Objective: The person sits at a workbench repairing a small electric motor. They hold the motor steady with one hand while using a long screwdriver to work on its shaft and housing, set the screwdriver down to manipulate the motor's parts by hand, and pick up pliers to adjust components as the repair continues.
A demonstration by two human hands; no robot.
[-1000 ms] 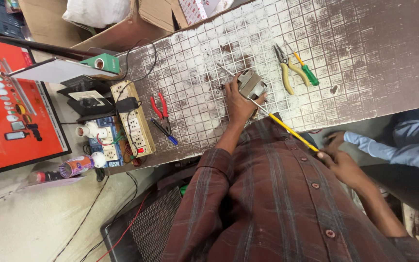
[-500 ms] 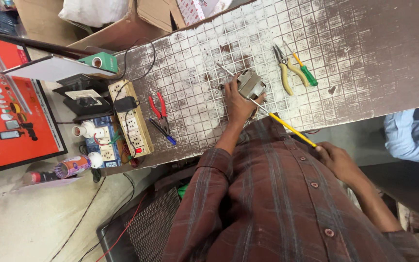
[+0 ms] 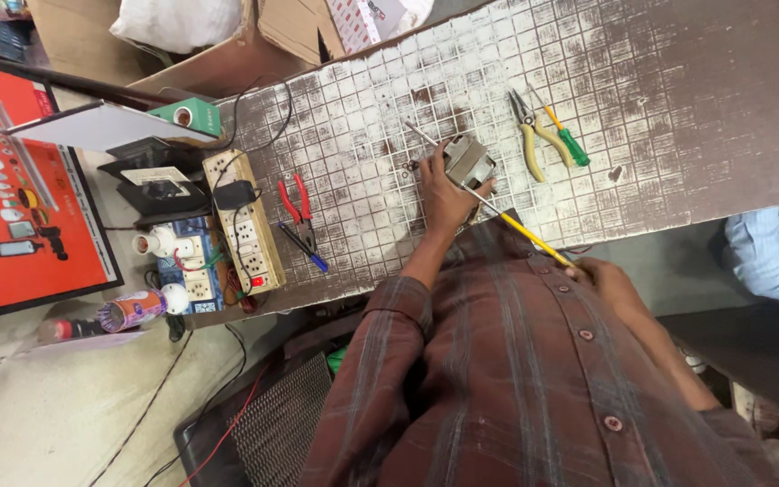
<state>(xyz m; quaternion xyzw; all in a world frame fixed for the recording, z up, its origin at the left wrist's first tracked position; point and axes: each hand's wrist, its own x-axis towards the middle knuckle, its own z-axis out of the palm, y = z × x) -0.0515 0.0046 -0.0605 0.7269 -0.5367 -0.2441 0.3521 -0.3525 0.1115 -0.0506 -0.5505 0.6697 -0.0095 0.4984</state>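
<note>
Right hand [image 3: 608, 281] is gripping the yellow handle of a long screwdriver [image 3: 498, 212], shaft running up into the small grey metal part [image 3: 467, 160]. Left hand [image 3: 446, 194] is closing around that part, pinning it to the gridded bench top [image 3: 678, 126]. Part looks mid-work; fastener state can't be judged. Just right of it: yellow pliers [image 3: 532, 135], green screwdriver [image 3: 567, 140]. Left: red cutters [image 3: 294, 200], power strip [image 3: 243, 225]. Nothing blocking.

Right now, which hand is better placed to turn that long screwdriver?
Probably the right hand: it already grips the screwdriver at its yellow handle end, while the left hand holds the grey metal part on the table.
</note>
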